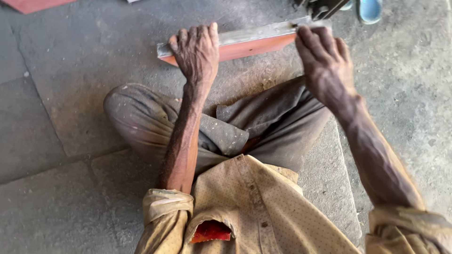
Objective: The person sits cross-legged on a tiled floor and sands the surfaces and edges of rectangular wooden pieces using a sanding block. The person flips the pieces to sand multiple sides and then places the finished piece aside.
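The long red slab (245, 42) lies on the dusty stone floor (70, 94), just past the person's knees. The left hand (197, 51) presses on its left end, fingers curled. The right hand (325, 61) grips its right end.

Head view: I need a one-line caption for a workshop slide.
Seated on a stone floor, a person presses the left hand and right hand onto a long, dusty reddish-orange slab.
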